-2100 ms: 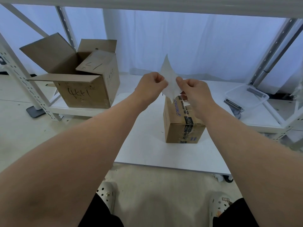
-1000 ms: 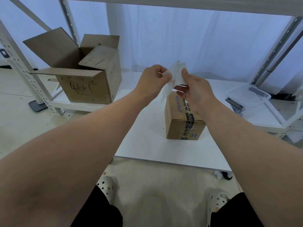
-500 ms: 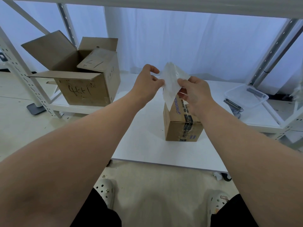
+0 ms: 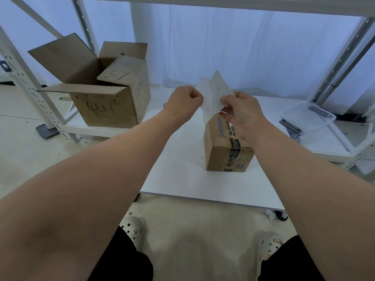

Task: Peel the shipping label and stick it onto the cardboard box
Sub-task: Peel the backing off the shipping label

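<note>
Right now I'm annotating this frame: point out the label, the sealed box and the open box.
label (image 4: 211, 98), head view, its middle.
sealed box (image 4: 218, 158), head view, near face.
open box (image 4: 103, 110), head view, front face.

Both hands (image 4: 185, 101) pinch the label (image 4: 211, 96) above the box (image 4: 225, 153).

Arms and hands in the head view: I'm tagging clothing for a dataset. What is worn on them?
Nothing visible. The left hand and right hand are ungloved, no ring showing; the left forearm and right forearm are bare to the frame edge, no sleeve, watch or wristband.
</note>
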The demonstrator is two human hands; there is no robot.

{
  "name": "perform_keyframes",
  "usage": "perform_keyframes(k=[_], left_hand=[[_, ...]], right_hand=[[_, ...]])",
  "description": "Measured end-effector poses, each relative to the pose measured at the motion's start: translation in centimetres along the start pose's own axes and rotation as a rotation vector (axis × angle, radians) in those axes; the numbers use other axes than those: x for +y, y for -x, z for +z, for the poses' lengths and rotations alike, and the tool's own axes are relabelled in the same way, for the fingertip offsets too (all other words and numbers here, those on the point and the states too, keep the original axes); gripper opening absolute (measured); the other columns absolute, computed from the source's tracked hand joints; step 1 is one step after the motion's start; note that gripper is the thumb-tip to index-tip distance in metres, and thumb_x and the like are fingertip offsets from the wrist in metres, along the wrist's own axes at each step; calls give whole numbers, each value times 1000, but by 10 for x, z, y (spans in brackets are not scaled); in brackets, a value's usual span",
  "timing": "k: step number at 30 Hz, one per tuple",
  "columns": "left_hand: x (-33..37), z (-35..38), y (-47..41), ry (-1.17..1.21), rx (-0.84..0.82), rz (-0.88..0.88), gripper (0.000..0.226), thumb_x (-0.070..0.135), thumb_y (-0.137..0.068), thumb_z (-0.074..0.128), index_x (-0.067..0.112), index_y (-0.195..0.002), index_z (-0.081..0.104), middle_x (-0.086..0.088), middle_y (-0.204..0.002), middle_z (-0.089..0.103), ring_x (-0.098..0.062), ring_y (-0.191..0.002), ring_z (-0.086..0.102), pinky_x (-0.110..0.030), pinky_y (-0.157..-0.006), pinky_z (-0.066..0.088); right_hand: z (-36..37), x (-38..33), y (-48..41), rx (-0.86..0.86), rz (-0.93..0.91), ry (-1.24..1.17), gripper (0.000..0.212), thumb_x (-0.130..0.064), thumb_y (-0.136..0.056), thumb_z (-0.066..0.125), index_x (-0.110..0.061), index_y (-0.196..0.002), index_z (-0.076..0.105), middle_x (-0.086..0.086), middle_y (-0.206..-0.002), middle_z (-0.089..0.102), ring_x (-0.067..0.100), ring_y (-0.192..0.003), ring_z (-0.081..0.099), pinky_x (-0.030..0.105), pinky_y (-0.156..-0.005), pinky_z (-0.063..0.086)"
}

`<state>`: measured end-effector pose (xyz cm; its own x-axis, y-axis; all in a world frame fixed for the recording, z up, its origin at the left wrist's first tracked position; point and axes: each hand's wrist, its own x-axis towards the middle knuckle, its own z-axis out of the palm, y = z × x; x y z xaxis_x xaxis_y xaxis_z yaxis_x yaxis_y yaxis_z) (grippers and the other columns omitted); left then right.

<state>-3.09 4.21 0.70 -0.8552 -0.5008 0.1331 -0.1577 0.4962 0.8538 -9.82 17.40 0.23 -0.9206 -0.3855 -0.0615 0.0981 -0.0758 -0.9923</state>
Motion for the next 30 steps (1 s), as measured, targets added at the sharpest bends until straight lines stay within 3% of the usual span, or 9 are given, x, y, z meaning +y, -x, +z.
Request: perform_keyframes(k=[3,6,10,16,24,30], left_hand=[[-1,-1,1,13,-30,-18,32,38,-86,61,7,-93,63,6,-69,51,-12,-59,43,-32,-69,37],[-2,-2,1,31,-38,-18,41,50,-81,65,10,-90,59,5,-71,50,-10,-60,43,-27,-64,37],[-1,-5,0,85,-47,-29,37,44,-82,68,9,-89,59,3,-68,48,-8,-54,38,-10,-41,32],[1,-5,2,126,-46,-23,33,39,-83,69,8,-88,59,6,-63,46,-6,-53,38,-5,-35,28],[0,-4,0,136,-70,-20,30,34,-83,69,16,-74,47,7,-65,44,-5,-54,38,-6,-38,30],[-1,-3,1,105,-100,21,25,28,-84,68,11,-88,52,6,-67,45,-7,-54,37,-8,-38,29]], right_hand=[[1,0,2,-46,15,-16,11,-1,-86,58,-12,-84,57,8,-95,65,25,-90,63,41,-95,51],[2,0,3,-60,19,-9,10,-2,-86,57,-12,-86,56,8,-95,65,24,-89,64,40,-96,51],[1,0,3,-76,32,-11,12,-2,-85,58,-13,-80,54,8,-95,65,24,-90,63,42,-99,49],[2,1,4,-97,49,-21,10,-3,-87,56,-13,-83,55,8,-94,65,25,-94,65,41,-99,49],[3,2,4,-142,48,30,13,-4,-87,55,-16,-92,59,6,-96,66,25,-91,65,40,-96,50],[3,1,5,-132,93,-12,17,-17,-87,62,-13,-103,61,7,-97,65,23,-88,64,38,-92,50]])
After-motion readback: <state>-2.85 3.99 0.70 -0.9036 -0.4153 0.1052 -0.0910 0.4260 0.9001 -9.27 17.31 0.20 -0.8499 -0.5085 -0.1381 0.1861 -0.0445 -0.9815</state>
